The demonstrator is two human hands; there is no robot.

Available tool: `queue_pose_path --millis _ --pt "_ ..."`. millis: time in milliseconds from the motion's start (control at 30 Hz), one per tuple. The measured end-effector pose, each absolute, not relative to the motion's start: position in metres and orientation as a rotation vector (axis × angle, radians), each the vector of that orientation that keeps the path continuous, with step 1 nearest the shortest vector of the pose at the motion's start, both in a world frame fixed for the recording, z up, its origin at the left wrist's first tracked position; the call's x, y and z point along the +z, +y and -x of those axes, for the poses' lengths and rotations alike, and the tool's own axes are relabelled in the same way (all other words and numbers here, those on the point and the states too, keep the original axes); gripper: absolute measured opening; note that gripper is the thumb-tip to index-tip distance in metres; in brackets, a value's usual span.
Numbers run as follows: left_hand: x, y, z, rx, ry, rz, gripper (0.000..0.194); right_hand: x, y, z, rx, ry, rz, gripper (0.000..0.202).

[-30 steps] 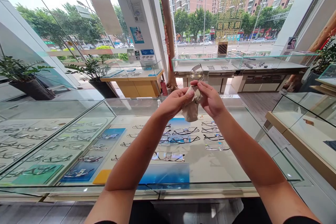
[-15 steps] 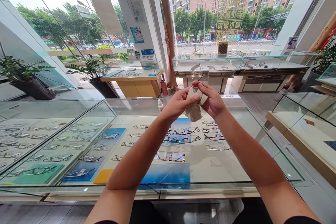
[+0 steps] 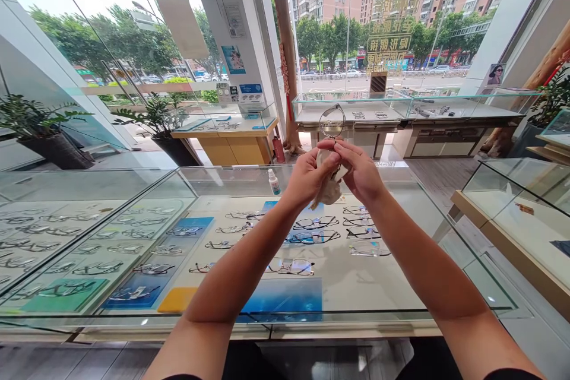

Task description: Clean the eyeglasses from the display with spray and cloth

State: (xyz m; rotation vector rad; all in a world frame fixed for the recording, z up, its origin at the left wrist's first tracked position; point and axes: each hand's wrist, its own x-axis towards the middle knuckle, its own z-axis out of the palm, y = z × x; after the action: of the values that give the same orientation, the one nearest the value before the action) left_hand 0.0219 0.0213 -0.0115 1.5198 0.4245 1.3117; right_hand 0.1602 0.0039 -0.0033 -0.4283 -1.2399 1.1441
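Note:
A pair of eyeglasses [image 3: 332, 121] is held up between my hands above the glass counter, one round lens standing clear over my fingers. My left hand [image 3: 309, 173] is closed, its thumb pressing a pale cloth [image 3: 330, 191] around the lower part of the glasses. On the other side my right hand [image 3: 361, 174] pinches the frame near its middle, fingertips close to those of the left. The lower lens and part of the frame are hidden by the cloth and fingers. Beyond my left hand, a small white spray bottle [image 3: 274, 181] stands upright on the counter.
Under my arms runs the glass display case [image 3: 378, 303], with several eyeglasses [image 3: 291, 266] laid out inside. Another display case [image 3: 525, 214] stands at the right. Farther back are a wooden-based case [image 3: 236, 148], a potted plant [image 3: 155, 122] and a tree-trunk post [image 3: 285, 59].
My left hand has shifted slightly and its thumb has moved up on the cloth. The cloth's hanging end has changed shape, and the glasses are turned a little. More of the spray bottle shows.

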Motion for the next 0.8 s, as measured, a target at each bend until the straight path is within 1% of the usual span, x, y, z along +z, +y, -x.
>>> queue_pose_path --millis 133,233,400,567,800 --pt "-0.011 0.018 -0.022 1.406 0.473 -1.555 0.054 0.0 0.0 -0.161 1.074 -1.341 0.411 0.027" --pt "-0.01 0.019 -0.021 1.424 0.461 -1.61 0.057 0.0 0.0 -0.163 1.025 -1.357 0.437 0.027" --pt "-0.009 0.026 -0.013 1.281 0.427 -1.672 0.053 0.0 0.004 -0.164 1.119 -1.232 0.472 0.025" --pt "-0.005 0.027 -0.005 1.1 0.389 -1.662 0.043 0.001 0.004 -0.165 1.215 -1.169 0.462 0.025" --pt "-0.011 0.023 -0.011 1.141 0.406 -1.688 0.041 0.002 0.003 -0.164 1.206 -1.144 0.473 0.024"
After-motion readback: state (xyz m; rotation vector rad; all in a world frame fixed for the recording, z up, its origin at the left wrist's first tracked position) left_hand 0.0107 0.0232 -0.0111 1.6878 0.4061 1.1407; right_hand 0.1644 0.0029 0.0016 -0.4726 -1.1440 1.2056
